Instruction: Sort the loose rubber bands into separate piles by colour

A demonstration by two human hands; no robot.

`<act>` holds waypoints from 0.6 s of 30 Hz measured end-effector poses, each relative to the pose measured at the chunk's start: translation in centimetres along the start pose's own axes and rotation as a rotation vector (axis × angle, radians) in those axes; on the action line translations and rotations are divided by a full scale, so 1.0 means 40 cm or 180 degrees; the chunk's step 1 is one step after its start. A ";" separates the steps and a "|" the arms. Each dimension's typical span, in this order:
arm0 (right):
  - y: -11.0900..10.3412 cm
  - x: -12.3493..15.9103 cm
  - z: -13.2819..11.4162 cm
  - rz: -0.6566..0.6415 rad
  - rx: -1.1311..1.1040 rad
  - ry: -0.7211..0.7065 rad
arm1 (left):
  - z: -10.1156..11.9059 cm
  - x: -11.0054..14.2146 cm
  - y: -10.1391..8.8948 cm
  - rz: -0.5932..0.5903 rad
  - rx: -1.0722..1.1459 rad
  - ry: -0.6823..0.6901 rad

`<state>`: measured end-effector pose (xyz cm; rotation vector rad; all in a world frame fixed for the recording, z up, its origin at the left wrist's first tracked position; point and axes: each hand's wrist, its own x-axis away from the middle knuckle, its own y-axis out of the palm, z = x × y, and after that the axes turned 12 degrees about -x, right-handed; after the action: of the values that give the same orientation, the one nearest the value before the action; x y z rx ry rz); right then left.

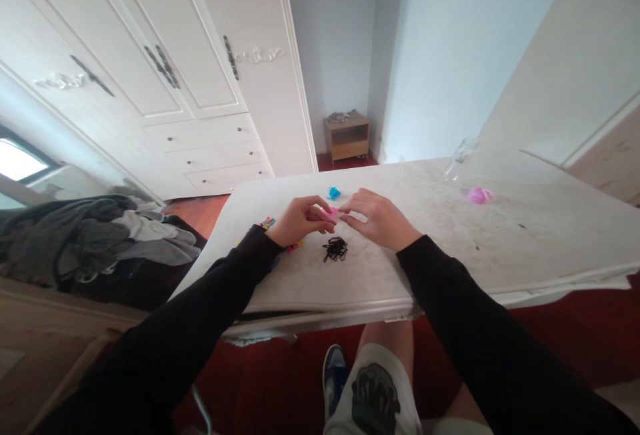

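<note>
My left hand (304, 220) is closed over the table, thumb and fingers pinched around small pink rubber bands (331, 212). From the other side my right hand (376, 216) meets them, its thumb and forefinger pinched at the right edge of the same bands; how many each hand holds is too small to tell. Just below the hands lies a loose pile of black rubber bands (335, 249). A small blue pile (334, 193) sits beyond the fingertips. Mixed coloured bands (295, 246) lie beside my left wrist, partly hidden by the hand and sleeve.
On the white table (450, 248), a clear glass vessel (461, 158) and a pink bundle (480, 195) stand to the right. Clothes (150, 235) are heaped at the left. Behind are a white wardrobe (210, 95) and a small wooden cabinet (349, 148).
</note>
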<state>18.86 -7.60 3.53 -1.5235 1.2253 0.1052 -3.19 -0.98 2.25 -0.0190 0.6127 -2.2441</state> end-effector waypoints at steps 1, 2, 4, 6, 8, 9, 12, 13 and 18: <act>0.009 -0.012 -0.002 -0.0042 -0.0079 0.0021 | -0.001 0.000 -0.002 -0.0036 0.0023 0.0009; 0.016 -0.023 -0.002 -0.0108 -0.0152 0.0047 | -0.002 0.001 -0.003 -0.0066 0.0061 0.0018; 0.024 -0.044 0.002 -0.0325 -0.0257 0.0094 | -0.004 0.001 -0.007 -0.0083 0.0169 0.0037; 0.026 -0.066 0.006 -0.0545 -0.0327 0.0108 | -0.006 0.000 -0.010 -0.0062 0.0251 0.0050; 0.020 -0.090 0.009 -0.0726 -0.0377 0.0117 | -0.008 -0.002 -0.012 -0.0018 0.0267 0.0045; 0.015 -0.101 0.010 -0.0784 -0.0398 0.0128 | -0.009 -0.003 -0.012 0.0024 0.0252 0.0038; 0.000 -0.131 0.017 -0.0817 -0.0455 0.0187 | -0.012 -0.009 -0.015 0.0278 0.0213 0.0048; -0.003 -0.137 0.021 -0.0772 -0.0477 0.0213 | -0.013 -0.011 -0.016 0.0388 0.0205 0.0065; 0.011 -0.132 0.045 -0.0428 -0.0611 0.0391 | -0.016 -0.017 -0.023 0.0755 0.0074 0.0045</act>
<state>17.08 -2.86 5.94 -1.7975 1.2330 0.0418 -3.50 0.32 2.21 0.0777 0.5654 -2.0227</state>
